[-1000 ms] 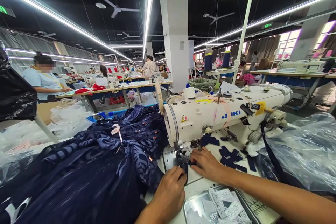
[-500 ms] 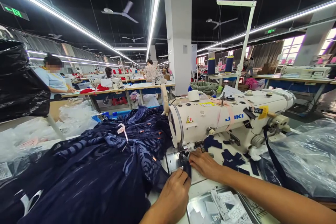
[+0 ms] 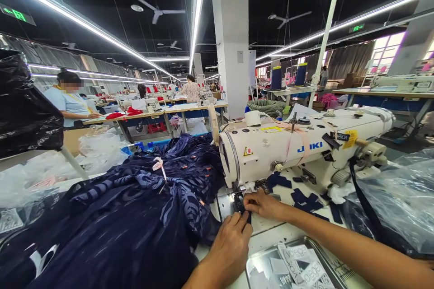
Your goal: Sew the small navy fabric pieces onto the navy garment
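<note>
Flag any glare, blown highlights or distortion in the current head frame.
Head view: center strip light and window at right blown out, the window fringed purple; head view: glare streaks on the clear plastic bag at right; head view: wide-angle stretch toward the edges; head view: navy fabric pile so dark that folds merge, though left hand and right hand look fairly sharp.

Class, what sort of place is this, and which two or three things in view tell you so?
Most likely a garment factory's sewing floor: a white sewing machine in front, a heap of dark blue fabric beside it, and more machines on tables beyond.
</note>
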Motion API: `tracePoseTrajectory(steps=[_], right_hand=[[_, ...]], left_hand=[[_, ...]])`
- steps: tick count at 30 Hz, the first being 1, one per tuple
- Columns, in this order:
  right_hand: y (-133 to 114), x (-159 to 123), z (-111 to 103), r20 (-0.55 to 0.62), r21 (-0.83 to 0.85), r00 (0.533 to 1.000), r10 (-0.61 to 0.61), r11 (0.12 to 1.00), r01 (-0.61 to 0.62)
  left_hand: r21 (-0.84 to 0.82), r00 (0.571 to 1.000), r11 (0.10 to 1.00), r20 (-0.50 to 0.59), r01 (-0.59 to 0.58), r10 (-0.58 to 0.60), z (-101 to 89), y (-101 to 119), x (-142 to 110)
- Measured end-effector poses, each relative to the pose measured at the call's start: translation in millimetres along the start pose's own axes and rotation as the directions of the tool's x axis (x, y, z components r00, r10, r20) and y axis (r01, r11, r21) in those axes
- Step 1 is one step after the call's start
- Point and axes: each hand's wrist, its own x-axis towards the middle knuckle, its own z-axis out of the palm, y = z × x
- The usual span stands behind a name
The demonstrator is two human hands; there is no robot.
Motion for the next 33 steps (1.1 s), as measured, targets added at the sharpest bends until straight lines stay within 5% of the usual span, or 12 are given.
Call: tracePoseTrajectory(steps=[11,15,22,28,33], right_hand=[[12.1,-4.3,10.5,-0.114,0.045,0.990,-0.085,0.995,0.091],[13.3,-9.6,12.8,-0.169,-0.082,0.969,-0.183,0.982,0.171],[-1.1,-25.7,4.2,0.024,-0.531,0.880,-0.475,0.740,0.413],[5.1,-19.8,-6.6,0.087,-0.534,0.859,-0.505,0.704,0.468],[15.5,-12.0,-7.4,0.026,-0.530,0.842,-0.539,0.707,0.469]], left_hand=[[-0.102,0.998,0.993,0.029,0.054,-0.052,-4.0,-1.4,4.1],[-0.116,0.999,0.992,0.022,0.047,-0.045,-3.0,-2.9,3.3],[-0.161,0.995,0.986,-0.102,-0.038,0.022,1.5,-8.4,-3.6],[-0.120,0.988,0.993,-0.151,0.019,-0.037,1.6,-5.3,1.2],[-0.037,0.993,0.998,-0.107,0.055,-0.058,5.8,-2.7,8.0]])
